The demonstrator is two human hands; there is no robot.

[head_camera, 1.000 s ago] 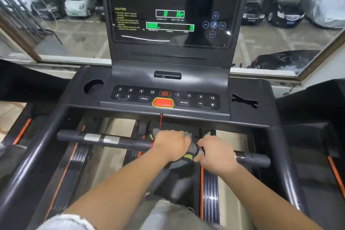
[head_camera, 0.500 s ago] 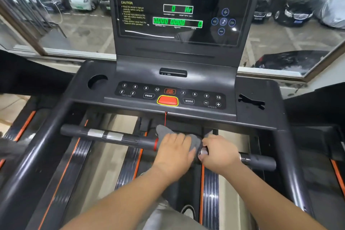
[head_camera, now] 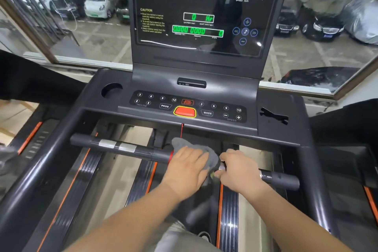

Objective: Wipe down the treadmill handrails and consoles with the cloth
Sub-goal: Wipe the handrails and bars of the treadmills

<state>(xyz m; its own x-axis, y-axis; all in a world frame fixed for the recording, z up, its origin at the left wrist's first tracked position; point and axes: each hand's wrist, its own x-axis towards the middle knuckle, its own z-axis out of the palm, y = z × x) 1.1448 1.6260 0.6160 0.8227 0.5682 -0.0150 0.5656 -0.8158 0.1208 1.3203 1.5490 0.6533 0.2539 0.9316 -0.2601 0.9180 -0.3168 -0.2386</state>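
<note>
**Head camera: my two hands and the cloth on the handrail**

I look down at the treadmill. The gray cloth (head_camera: 194, 146) lies over the middle of the black handrail (head_camera: 131, 149), the bar that runs across in front of me. My left hand (head_camera: 188, 168) lies on top of the cloth. Its fingers are side by side and press the cloth down on the bar. I cannot see that thumb. My right hand (head_camera: 239, 172) is just beside it, touching the edge of the cloth. Its fingers are curled round the handrail and hold it.

Past the bar is the console (head_camera: 251, 96) with its number buttons. A big red button (head_camera: 184, 112) sits in the middle. A round cup hole (head_camera: 111, 89) is on the left side. Higher up stands the dark screen (head_camera: 200, 51) with green numbers lit. Behind it is a window (head_camera: 98, 47), and cars are parked outside.
</note>
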